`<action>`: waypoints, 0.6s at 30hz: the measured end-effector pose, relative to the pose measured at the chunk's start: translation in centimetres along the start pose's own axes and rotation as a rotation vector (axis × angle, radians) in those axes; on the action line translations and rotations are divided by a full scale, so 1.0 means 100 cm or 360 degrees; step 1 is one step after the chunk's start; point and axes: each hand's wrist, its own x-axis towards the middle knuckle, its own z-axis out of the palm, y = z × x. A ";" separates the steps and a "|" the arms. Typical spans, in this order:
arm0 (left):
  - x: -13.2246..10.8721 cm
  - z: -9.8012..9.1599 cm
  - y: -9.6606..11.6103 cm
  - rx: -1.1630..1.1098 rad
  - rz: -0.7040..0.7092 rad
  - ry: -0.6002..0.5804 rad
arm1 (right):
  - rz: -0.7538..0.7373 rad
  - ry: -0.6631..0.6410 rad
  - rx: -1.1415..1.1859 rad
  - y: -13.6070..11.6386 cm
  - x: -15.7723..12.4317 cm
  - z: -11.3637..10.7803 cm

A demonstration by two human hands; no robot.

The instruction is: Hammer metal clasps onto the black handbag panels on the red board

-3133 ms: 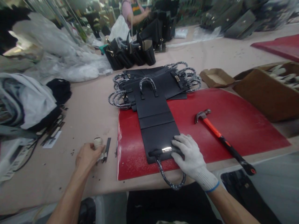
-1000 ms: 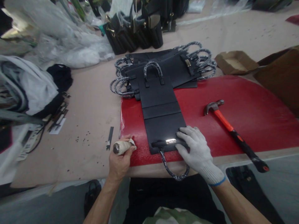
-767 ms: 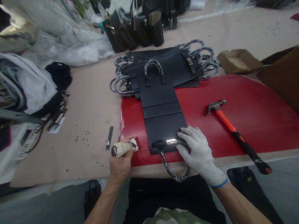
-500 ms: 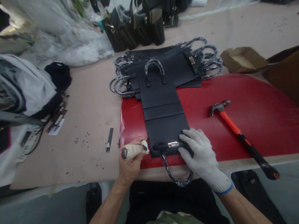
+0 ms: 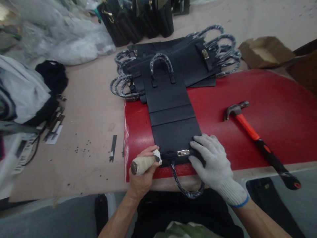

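Note:
In front of me a flat black bag panel [image 5: 170, 99] lies lengthwise, with a plastic-wrapped handle [image 5: 190, 195] at its near end and a metal clasp [image 5: 183, 152] on a strap. My bare left hand [image 5: 142, 178] is closed around a tool wrapped in pale tape [image 5: 143, 164], held at the panel's near left corner; the tool's working end is hidden or too small to make out. My right hand [image 5: 213, 162], in a white knit glove, lies with fingers spread on the panel's near right edge, beside the clasp.
A claw hammer [image 5: 247, 129] rests on the red mat [image 5: 279, 122] at right. Behind lie stacked black panels [image 5: 198, 66] with wrapped handles, and a cardboard tray [image 5: 264, 54]. Black bags [image 5: 138, 23] stand farther back. A small flat metal strip [image 5: 113, 148] and black bits lie left.
My left hand has moved slightly right with the taped tool, up against the panel's corner. The right hand stays on the panel. The whole view has shifted a little.

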 end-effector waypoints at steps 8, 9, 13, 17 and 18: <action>-0.004 0.002 -0.001 0.0003 -0.0028 -0.0014 | 0.0019 0.0007 0.0011 -0.002 0.002 -0.001; -0.005 0.002 -0.001 -0.0002 -0.0024 -0.0014 | 0.0017 0.0009 0.0017 -0.002 0.002 -0.001; -0.007 0.002 0.001 0.0015 0.0019 -0.0024 | 0.0012 0.0015 0.0038 -0.002 0.002 0.000; -0.009 0.002 0.001 0.0055 0.0056 -0.0015 | 0.0013 0.0018 0.0036 -0.001 0.002 0.000; -0.009 0.002 0.001 0.0051 0.0069 -0.0016 | 0.0012 0.0017 0.0034 -0.001 0.002 0.000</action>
